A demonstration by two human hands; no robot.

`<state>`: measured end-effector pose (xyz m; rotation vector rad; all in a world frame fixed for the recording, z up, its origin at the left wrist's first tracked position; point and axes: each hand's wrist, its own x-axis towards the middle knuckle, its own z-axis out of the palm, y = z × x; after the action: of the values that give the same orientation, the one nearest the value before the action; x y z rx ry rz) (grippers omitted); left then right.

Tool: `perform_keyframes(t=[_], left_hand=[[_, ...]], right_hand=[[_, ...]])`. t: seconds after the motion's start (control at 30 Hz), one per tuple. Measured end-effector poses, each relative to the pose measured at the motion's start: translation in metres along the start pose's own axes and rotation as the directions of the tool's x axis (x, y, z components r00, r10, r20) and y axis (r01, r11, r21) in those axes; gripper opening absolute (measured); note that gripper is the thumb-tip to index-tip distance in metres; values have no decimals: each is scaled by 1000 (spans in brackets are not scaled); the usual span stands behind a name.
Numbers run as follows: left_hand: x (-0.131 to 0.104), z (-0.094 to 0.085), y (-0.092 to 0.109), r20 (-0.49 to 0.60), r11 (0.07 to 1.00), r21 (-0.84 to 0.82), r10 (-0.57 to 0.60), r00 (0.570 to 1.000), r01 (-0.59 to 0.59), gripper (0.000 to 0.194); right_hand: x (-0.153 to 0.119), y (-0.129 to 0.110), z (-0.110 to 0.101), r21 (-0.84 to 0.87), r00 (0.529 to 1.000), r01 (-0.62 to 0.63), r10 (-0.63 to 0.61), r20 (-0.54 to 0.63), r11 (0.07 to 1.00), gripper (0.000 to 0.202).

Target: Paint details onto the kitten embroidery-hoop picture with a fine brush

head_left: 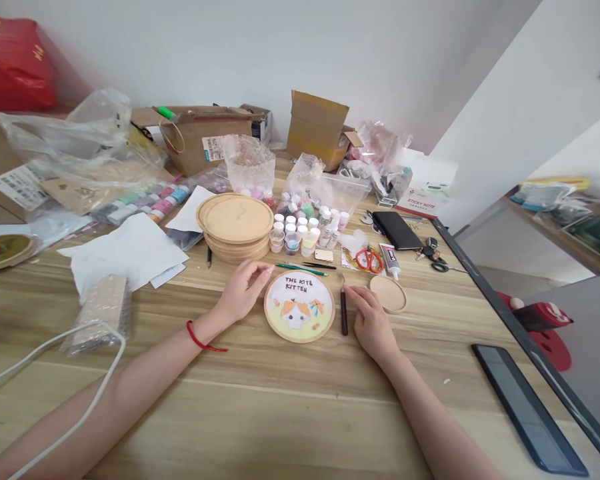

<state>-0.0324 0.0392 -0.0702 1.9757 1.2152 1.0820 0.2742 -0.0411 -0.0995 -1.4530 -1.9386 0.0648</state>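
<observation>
A round wooden-rimmed plaque (300, 313) lies flat on the table between my hands. It bears the words "THE KITE KITTEN" above an orange and white kitten face, with a small orange figure beside it. My left hand (243, 291) rests at the plaque's upper left edge, fingers loosely bent and nothing visible in them. On the table to the right, my right hand (374, 323) lies with its fingers stretched toward a dark-handled tool (344, 313) with a thin metal tip. Its fingertips are at the handle without wrapping round it.
Stacked wooden discs (237, 220) and small white-lidded jars (293, 230) stand behind the plaque. Pencils (303, 269), orange-handled scissors (369, 260), a glue tube (390, 260) and an empty wooden ring (405, 297) lie nearby. A phone (527, 407) lies right; a white cable (87, 407) crosses left.
</observation>
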Motion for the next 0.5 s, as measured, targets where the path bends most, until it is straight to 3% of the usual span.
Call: perform_keyframes(t=[0.07, 0.13, 0.23, 0.33, 0.5], left_hand=[[-6, -8, 1, 123, 996, 30, 78, 989, -82, 45], [-11, -15, 2, 267, 981, 80, 147, 952, -174, 75], [-17, -20, 3, 394, 958, 140, 178, 902, -250, 115], [-18, -19, 2, 425, 942, 174, 191, 885, -286, 129], [-17, -15, 5, 468, 920, 222, 191, 863, -324, 136]], right_hand=[[0, -5, -3, 34, 1000, -7, 7, -17, 999, 43], [0, -12, -5, 75, 1000, 17, -18, 22, 997, 46], [-2, -21, -7, 111, 988, 16, -33, 151, 994, 76], [-5, -25, -4, 111, 975, -23, -2, 221, 993, 108], [-7, -27, -1, 112, 951, -73, 36, 307, 991, 131]])
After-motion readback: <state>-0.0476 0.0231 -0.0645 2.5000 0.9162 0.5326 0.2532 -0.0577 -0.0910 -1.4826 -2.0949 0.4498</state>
